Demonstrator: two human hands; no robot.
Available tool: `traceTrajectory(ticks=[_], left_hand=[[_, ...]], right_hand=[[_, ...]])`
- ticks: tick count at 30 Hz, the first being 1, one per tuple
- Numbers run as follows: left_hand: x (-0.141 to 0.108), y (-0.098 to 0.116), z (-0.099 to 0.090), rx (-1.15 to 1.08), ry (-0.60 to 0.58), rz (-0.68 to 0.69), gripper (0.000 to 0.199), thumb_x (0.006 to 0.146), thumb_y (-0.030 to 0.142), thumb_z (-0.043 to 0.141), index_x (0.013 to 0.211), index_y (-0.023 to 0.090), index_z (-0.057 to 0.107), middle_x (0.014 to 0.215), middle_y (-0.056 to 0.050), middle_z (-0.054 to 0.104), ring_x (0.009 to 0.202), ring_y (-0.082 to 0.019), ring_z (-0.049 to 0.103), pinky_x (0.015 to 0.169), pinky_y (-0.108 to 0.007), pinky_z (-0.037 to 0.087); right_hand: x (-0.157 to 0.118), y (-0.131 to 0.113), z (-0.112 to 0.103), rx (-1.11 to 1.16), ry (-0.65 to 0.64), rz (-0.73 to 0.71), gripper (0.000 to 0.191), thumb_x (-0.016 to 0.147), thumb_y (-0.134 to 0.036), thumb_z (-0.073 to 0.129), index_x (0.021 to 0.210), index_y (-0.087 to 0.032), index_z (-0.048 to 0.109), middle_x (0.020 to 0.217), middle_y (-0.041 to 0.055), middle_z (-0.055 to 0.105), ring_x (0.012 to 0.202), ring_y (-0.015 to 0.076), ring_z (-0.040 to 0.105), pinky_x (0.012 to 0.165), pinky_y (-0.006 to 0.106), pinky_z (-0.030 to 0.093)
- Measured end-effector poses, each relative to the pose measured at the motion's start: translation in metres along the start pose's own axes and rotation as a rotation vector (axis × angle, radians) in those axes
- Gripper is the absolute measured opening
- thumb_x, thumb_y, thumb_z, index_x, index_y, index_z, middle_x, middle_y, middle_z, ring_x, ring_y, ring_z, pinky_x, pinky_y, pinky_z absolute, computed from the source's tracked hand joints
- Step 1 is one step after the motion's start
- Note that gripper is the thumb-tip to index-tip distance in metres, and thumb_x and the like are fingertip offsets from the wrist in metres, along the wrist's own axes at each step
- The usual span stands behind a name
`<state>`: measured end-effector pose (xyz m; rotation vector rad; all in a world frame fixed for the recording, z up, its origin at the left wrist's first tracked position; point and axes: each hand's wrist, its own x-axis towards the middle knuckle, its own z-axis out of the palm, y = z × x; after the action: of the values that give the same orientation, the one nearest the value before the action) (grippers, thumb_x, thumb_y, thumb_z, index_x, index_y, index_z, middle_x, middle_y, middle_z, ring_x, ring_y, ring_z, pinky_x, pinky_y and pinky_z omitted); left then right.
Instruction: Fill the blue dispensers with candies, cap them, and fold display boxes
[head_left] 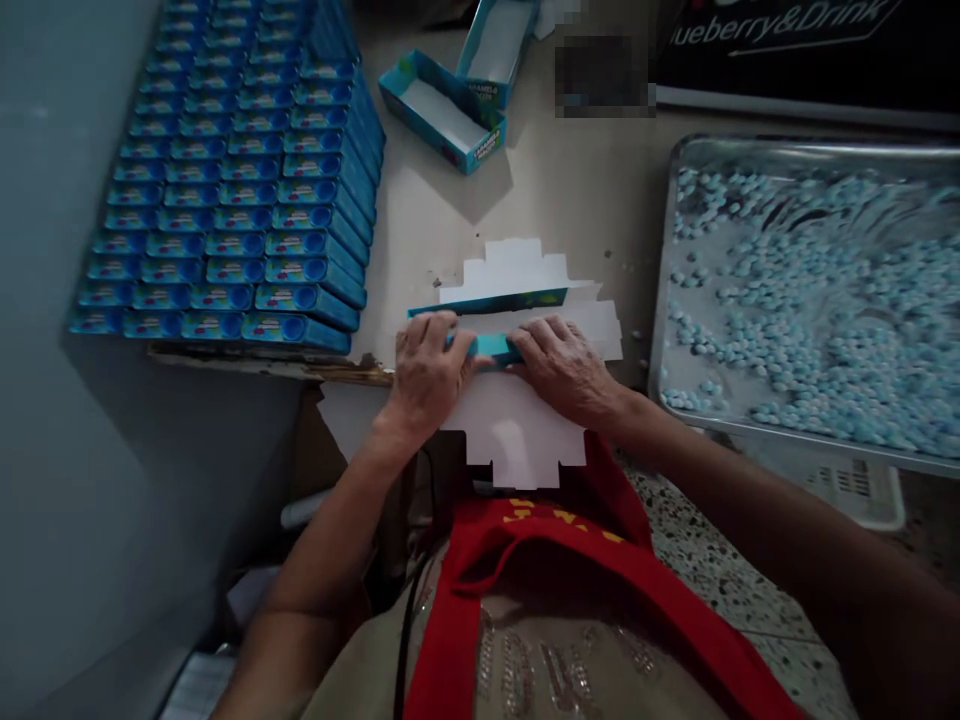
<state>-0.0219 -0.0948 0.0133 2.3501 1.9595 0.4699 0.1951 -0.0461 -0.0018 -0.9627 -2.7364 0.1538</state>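
A partly folded cardboard box (491,347), teal outside and white inside, lies between my hands at the front edge of the table. My left hand (431,360) grips its near wall at the left end, fingers bent over the top. At the other end my right hand (561,362) has its fingers curled over the same wall. The far teal wall stands up behind my fingers. Under and around the box are flat white cardboard blanks (517,425) with notched edges, some overhanging the table towards my red apron (540,540). My palms hide the box's ends.
Stacked blue packets (315,245) rise in rows at the left. Two open teal boxes (442,110) with white insides sit at the back. On the right, a metal tray (664,290) holds many pale blue and white candies (825,320). Below it is a white plastic basket (889,500).
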Motion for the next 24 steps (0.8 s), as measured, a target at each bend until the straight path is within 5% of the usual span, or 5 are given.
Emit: traceTrajectory(ticks=[5, 11, 16, 21, 24], left_hand=[[-0.025, -0.003, 0.011, 0.149, -0.042, 0.085, 0.018, 0.104, 0.035, 0.055, 0.106, 0.027, 0.072, 0.101, -0.012, 0.071, 0.1, -0.031, 0.064, 0.093, -0.046, 0.051], [-0.035, 0.003, 0.016, 0.23, -0.006, 0.057, 0.032, 0.109, 0.029, 0.045, 0.095, 0.022, 0.072, 0.092, -0.012, 0.07, 0.093, -0.029, 0.063, 0.082, -0.042, 0.046], [-0.035, 0.031, -0.007, 0.268, -0.211, -0.045, 0.03, 0.108, 0.034, 0.047, 0.096, 0.021, 0.072, 0.093, -0.012, 0.072, 0.092, -0.03, 0.067, 0.074, -0.04, 0.044], [-0.037, 0.076, -0.047, 0.087, -0.68, -0.076, 0.019, 0.098, 0.038, 0.07, 0.104, 0.02, 0.071, 0.087, -0.008, 0.074, 0.078, -0.026, 0.071, 0.061, -0.033, 0.039], [-0.02, 0.068, -0.056, -0.019, -0.572, -0.154, 0.04, 0.085, 0.057, 0.082, 0.099, 0.022, 0.069, 0.084, -0.007, 0.073, 0.079, -0.027, 0.071, 0.064, -0.032, 0.044]], right_hand=[[0.009, -0.003, 0.004, -0.06, -0.073, 0.018, 0.027, 0.109, -0.035, 0.043, 0.108, -0.02, 0.066, 0.108, 0.0162, 0.068, 0.102, 0.0324, 0.057, 0.085, 0.041, 0.042], [0.014, -0.014, -0.012, -0.022, -0.337, 0.094, 0.034, 0.111, -0.038, 0.04, 0.107, -0.016, 0.066, 0.098, 0.0135, 0.071, 0.089, 0.0264, 0.06, 0.068, 0.035, 0.031], [0.006, -0.001, -0.032, -0.032, -0.355, -0.021, 0.015, 0.105, -0.02, 0.052, 0.109, -0.017, 0.066, 0.107, 0.0128, 0.07, 0.093, 0.0246, 0.058, 0.071, 0.034, 0.032], [0.001, 0.019, -0.044, 0.018, -0.364, -0.254, 0.023, 0.1, -0.005, 0.051, 0.099, -0.02, 0.068, 0.095, 0.0079, 0.068, 0.09, 0.0225, 0.053, 0.076, 0.034, 0.035], [0.006, 0.025, -0.045, 0.094, -0.386, -0.393, 0.022, 0.101, -0.008, 0.053, 0.097, -0.021, 0.069, 0.09, 0.0058, 0.067, 0.088, 0.022, 0.052, 0.08, 0.034, 0.038]])
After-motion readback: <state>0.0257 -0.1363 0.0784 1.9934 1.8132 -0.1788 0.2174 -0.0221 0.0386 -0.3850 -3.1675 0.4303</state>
